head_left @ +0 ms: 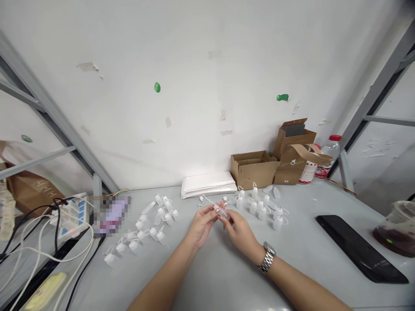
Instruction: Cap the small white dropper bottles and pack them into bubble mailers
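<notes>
Clear bottle [221, 211] pinched between my left hand [202, 224] and right hand [241, 235]
Left of the clear bottle, white squeeze bottles [142, 229] lie on their sides on the grey table [220, 276], caps trailing; at the clear bottle, my fingertips [228, 214] press together on its body; right of it, more white bottles [261, 207] stand, most upright, some lying; neither group can be counted exactly.

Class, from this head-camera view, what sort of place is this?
Probably a small workroom or workshop: rows of small white plastic bottles on a grey workbench, cardboard boxes against the wall, and grey metal framing.
</notes>
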A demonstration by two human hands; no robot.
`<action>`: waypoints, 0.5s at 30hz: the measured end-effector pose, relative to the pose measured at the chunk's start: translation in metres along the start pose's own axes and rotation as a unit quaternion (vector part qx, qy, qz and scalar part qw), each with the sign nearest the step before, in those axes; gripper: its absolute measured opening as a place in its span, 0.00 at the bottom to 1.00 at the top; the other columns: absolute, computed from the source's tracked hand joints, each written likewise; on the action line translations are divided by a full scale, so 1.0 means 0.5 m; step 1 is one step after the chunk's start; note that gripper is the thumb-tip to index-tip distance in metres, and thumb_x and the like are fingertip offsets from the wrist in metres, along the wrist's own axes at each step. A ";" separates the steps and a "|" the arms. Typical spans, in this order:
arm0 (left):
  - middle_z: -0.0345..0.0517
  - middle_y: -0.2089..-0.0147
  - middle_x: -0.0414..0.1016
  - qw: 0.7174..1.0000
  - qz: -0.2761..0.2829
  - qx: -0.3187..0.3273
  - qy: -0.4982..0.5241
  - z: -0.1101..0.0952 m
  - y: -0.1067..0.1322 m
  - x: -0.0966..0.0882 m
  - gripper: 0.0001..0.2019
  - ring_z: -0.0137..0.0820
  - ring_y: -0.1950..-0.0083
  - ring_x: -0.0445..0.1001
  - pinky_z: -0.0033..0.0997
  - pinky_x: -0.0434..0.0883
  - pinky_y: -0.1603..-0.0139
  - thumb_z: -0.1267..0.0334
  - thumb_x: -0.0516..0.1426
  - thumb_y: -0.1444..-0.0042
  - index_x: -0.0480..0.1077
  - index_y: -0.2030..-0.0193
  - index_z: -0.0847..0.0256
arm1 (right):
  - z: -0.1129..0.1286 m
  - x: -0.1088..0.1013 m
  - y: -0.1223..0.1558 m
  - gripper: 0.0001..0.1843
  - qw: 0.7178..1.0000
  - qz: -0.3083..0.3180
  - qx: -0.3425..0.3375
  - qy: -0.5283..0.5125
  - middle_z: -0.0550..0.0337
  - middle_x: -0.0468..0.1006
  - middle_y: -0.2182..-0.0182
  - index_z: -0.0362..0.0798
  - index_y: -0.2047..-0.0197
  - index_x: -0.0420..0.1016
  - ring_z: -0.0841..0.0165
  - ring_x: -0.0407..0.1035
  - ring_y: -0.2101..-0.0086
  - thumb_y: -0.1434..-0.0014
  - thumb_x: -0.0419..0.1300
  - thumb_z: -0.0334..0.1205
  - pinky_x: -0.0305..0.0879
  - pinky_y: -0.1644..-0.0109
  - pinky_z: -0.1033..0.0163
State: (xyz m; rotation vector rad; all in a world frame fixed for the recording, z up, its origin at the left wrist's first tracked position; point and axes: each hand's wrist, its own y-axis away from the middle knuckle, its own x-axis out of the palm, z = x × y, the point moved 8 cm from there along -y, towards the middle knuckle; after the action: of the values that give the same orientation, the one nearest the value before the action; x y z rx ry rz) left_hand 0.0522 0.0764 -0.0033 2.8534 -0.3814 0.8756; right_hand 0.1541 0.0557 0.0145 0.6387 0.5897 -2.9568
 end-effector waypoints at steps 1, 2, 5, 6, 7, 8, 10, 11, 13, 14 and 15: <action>0.51 0.56 0.75 1.000 0.000 -0.002 0.012 0.001 0.000 0.000 0.11 0.38 0.48 0.67 0.37 0.58 0.45 0.66 0.63 0.58 0.74 0.65 0.64 | -0.004 0.006 -0.002 0.15 0.999 0.021 0.020 -0.036 0.59 0.71 0.77 0.47 0.69 0.68 0.68 0.63 0.75 0.42 0.50 0.50 0.59 0.68 0.63; 0.50 0.57 0.75 1.000 0.004 -0.008 0.024 0.002 0.000 0.001 0.10 0.38 0.48 0.67 0.36 0.59 0.45 0.67 0.63 0.59 0.74 0.66 0.63 | -0.008 0.017 -0.003 0.17 0.993 0.055 0.046 -0.089 0.61 0.70 0.80 0.47 0.72 0.66 0.69 0.62 0.77 0.43 0.50 0.52 0.59 0.70 0.63; 0.47 0.60 0.75 0.998 0.032 -0.036 0.051 0.006 0.002 0.009 0.07 0.37 0.49 0.68 0.34 0.61 0.49 0.68 0.64 0.59 0.72 0.71 0.62 | -0.010 0.062 0.004 0.21 0.935 0.182 0.128 -0.277 0.64 0.67 0.84 0.47 0.77 0.64 0.73 0.59 0.82 0.45 0.51 0.56 0.56 0.76 0.66; 0.47 0.61 0.75 0.997 0.037 -0.042 0.053 0.007 0.003 0.010 0.06 0.36 0.50 0.69 0.33 0.63 0.51 0.68 0.63 0.59 0.71 0.72 0.62 | -0.007 0.073 0.007 0.22 0.911 0.213 0.145 -0.322 0.64 0.68 0.85 0.46 0.77 0.64 0.74 0.58 0.83 0.46 0.51 0.56 0.56 0.76 0.66; 0.47 0.61 0.75 0.997 0.034 -0.044 0.051 0.007 0.003 0.008 0.06 0.35 0.52 0.70 0.32 0.64 0.53 0.68 0.63 0.59 0.71 0.73 0.62 | -0.006 0.079 0.009 0.22 0.896 0.230 0.155 -0.346 0.63 0.68 0.84 0.46 0.76 0.65 0.74 0.58 0.83 0.46 0.51 0.57 0.56 0.76 0.66; 0.47 0.61 0.75 0.998 0.023 -0.041 0.046 0.007 0.002 0.003 0.06 0.34 0.55 0.71 0.31 0.65 0.56 0.67 0.63 0.59 0.71 0.73 0.62 | -0.007 0.080 0.008 0.22 0.895 0.228 0.157 -0.350 0.62 0.70 0.82 0.45 0.75 0.66 0.74 0.59 0.82 0.47 0.52 0.57 0.56 0.76 0.66; 0.48 0.59 0.75 0.999 -0.010 -0.031 0.037 0.008 0.000 -0.010 0.07 0.32 0.60 0.72 0.29 0.66 0.62 0.66 0.63 0.59 0.71 0.71 0.63 | -0.018 0.068 -0.001 0.20 0.923 0.179 0.142 -0.310 0.60 0.72 0.78 0.45 0.71 0.68 0.73 0.62 0.79 0.50 0.56 0.56 0.59 0.73 0.65; 0.49 0.57 0.74 0.999 -0.025 -0.026 0.037 0.010 -0.002 -0.016 0.08 0.32 0.61 0.72 0.29 0.66 0.64 0.66 0.63 0.59 0.72 0.70 0.64 | -0.025 0.058 -0.005 0.20 0.941 0.141 0.132 -0.279 0.60 0.73 0.75 0.45 0.70 0.69 0.72 0.64 0.77 0.52 0.59 0.55 0.60 0.71 0.65; 0.51 0.53 0.73 0.998 -0.038 -0.021 0.046 0.016 -0.004 -0.021 0.08 0.34 0.56 0.71 0.27 0.66 0.66 0.66 0.63 0.58 0.72 0.69 0.64 | -0.036 0.041 -0.008 0.19 0.963 0.075 0.119 -0.231 0.60 0.73 0.74 0.46 0.68 0.69 0.70 0.65 0.75 0.54 0.61 0.54 0.61 0.70 0.64; 0.50 0.51 0.72 0.998 -0.036 -0.024 0.054 0.020 -0.004 -0.020 0.08 0.35 0.53 0.70 0.27 0.66 0.66 0.66 0.63 0.58 0.72 0.69 0.63 | -0.039 0.040 -0.007 0.18 0.965 0.061 0.119 -0.225 0.61 0.73 0.75 0.46 0.69 0.68 0.70 0.65 0.75 0.53 0.61 0.54 0.61 0.70 0.64; 0.50 0.50 0.71 0.997 -0.031 -0.031 0.061 0.025 -0.004 -0.017 0.08 0.36 0.50 0.68 0.27 0.66 0.65 0.66 0.62 0.57 0.72 0.68 0.63 | -0.040 0.043 -0.005 0.18 0.963 0.061 0.123 -0.231 0.61 0.72 0.77 0.46 0.71 0.68 0.70 0.65 0.76 0.52 0.60 0.54 0.61 0.70 0.64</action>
State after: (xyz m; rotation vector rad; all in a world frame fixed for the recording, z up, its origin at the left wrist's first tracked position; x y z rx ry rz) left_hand 0.0528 0.0773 -0.0183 2.7240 -0.2998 1.0008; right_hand 0.1417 0.0663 -0.0104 -0.0204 0.1376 -2.9250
